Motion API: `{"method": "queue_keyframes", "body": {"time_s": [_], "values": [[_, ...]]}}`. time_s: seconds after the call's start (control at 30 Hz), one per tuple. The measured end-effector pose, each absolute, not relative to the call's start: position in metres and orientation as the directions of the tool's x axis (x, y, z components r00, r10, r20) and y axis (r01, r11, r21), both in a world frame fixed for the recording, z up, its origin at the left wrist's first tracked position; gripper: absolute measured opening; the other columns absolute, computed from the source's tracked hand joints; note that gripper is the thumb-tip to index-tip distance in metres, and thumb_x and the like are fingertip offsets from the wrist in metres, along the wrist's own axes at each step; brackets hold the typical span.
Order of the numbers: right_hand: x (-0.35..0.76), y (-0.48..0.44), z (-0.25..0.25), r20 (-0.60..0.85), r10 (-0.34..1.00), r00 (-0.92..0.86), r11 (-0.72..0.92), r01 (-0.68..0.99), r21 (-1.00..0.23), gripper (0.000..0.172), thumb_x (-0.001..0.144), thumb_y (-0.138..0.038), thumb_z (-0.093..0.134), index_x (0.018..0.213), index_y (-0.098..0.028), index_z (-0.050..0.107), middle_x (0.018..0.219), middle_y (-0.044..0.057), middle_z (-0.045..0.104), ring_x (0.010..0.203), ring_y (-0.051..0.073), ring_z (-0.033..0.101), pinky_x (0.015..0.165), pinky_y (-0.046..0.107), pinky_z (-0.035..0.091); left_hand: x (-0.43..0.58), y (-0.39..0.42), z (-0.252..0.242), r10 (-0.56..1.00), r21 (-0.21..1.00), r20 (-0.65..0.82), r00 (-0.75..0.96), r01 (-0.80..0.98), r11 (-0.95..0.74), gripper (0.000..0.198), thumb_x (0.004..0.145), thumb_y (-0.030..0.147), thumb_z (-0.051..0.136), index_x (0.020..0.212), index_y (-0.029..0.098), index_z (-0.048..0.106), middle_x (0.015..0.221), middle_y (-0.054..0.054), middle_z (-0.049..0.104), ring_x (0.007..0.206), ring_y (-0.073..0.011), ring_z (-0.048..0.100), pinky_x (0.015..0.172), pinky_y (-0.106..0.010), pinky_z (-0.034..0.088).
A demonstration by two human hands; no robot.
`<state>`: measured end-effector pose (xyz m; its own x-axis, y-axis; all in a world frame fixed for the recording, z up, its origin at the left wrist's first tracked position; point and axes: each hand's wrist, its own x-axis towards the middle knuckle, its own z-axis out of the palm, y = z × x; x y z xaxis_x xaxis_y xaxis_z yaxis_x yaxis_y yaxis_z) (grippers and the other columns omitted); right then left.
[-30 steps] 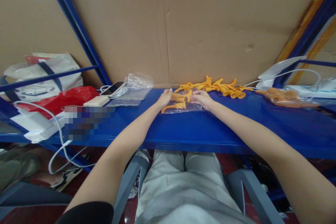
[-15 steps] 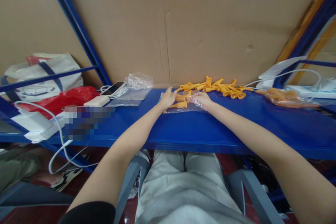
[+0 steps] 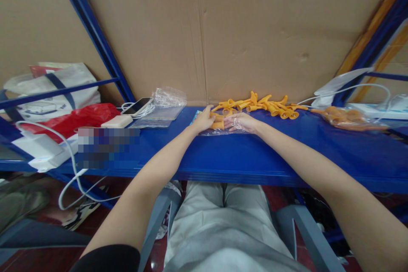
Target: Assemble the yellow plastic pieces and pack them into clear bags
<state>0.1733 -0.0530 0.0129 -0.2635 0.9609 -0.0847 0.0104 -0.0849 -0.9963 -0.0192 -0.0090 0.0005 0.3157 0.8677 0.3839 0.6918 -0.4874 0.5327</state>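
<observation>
A clear plastic bag [image 3: 219,133] holding several orange horn-shaped plastic pieces [image 3: 218,125] lies on the blue shelf between my hands. My left hand [image 3: 202,120] is closed on the bag's left part, thumb toward the pieces. From the right, my right hand [image 3: 245,123] reaches to the bag's other end, fingers stretched out toward the pieces with shiny film around them. Whether those fingertips touch a piece is hard to see. Just behind the hands, a loose pile of the same orange pieces [image 3: 276,107] runs along the cardboard.
A filled bag of orange pieces [image 3: 347,120] lies at the right. On the left are flat clear bags [image 3: 162,115], a phone [image 3: 137,106], a white power strip [image 3: 54,157] with cables and a red plastic bag [image 3: 86,118]. A cardboard panel [image 3: 242,38] stands behind the blue shelf [image 3: 255,159].
My right hand has gone from pinching the bag's right edge to stretched fingers, farther left over the pieces. My left hand stays at the bag's left side.
</observation>
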Motion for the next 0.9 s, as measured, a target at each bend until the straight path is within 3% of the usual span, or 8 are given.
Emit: {"method": "queue_keyframes", "body": {"time_s": [0.23, 0.47, 0.63, 0.77, 0.9], "values": [[0.174, -0.051, 0.010, -0.067, 0.967, -0.246, -0.062, 0.028, -0.998, 0.012, 0.081, -0.004, 0.066, 0.072, -0.010, 0.072, 0.074, 0.011, 0.073, 0.068, 0.013, 0.069, 0.069, 0.025, 0.061, -0.022, -0.009, 0.001, 0.854, 0.495, 0.389, 0.347, 0.703, -0.511, 0.047, 0.087, 0.019, 0.051, 0.134, 0.018, 0.047, 0.141, -0.014, 0.057, 0.132, -0.0264, 0.053, 0.117, -0.043, 0.033], [0.166, -0.057, 0.014, -0.076, 0.963, -0.258, -0.081, -0.008, -0.997, 0.020, 0.079, 0.005, 0.064, 0.068, -0.010, 0.072, 0.076, 0.008, 0.074, 0.067, 0.010, 0.067, 0.061, 0.017, 0.057, -0.021, -0.010, 0.003, 0.845, 0.462, 0.375, 0.382, 0.713, -0.527, 0.046, 0.088, 0.016, 0.051, 0.133, 0.014, 0.051, 0.142, -0.014, 0.057, 0.132, -0.0260, 0.053, 0.116, -0.040, 0.035], [0.162, -0.059, 0.014, -0.056, 0.955, -0.292, -0.070, -0.035, -0.997, 0.021, 0.080, 0.005, 0.065, 0.070, -0.011, 0.074, 0.086, 0.010, 0.076, 0.074, 0.011, 0.069, 0.071, 0.019, 0.058, -0.022, -0.002, 0.000, 0.844, 0.400, 0.378, 0.380, 0.756, -0.519, 0.037, 0.089, 0.017, 0.048, 0.124, 0.014, 0.061, 0.135, -0.013, 0.062, 0.127, -0.0248, 0.056, 0.115, -0.039, 0.036], [0.162, -0.057, 0.012, -0.070, 0.952, -0.299, -0.079, -0.020, -0.997, 0.020, 0.081, 0.004, 0.065, 0.072, -0.012, 0.075, 0.085, 0.009, 0.076, 0.074, 0.010, 0.069, 0.078, 0.021, 0.058, -0.024, 0.007, -0.004, 0.808, 0.370, 0.346, 0.476, 0.722, -0.584, 0.035, 0.091, 0.020, 0.045, 0.119, 0.020, 0.066, 0.135, -0.006, 0.063, 0.132, -0.0220, 0.052, 0.118, -0.038, 0.032], [0.164, -0.056, 0.010, -0.062, 0.954, -0.292, -0.058, 0.023, -0.998, 0.020, 0.081, 0.003, 0.066, 0.070, -0.012, 0.075, 0.087, 0.009, 0.077, 0.076, 0.010, 0.070, 0.076, 0.020, 0.058, -0.026, 0.011, -0.007, 0.814, 0.384, 0.301, 0.496, 0.719, -0.580, 0.041, 0.093, 0.024, 0.042, 0.128, 0.017, 0.063, 0.146, -0.007, 0.056, 0.141, -0.0214, 0.044, 0.122, -0.037, 0.024]]}}
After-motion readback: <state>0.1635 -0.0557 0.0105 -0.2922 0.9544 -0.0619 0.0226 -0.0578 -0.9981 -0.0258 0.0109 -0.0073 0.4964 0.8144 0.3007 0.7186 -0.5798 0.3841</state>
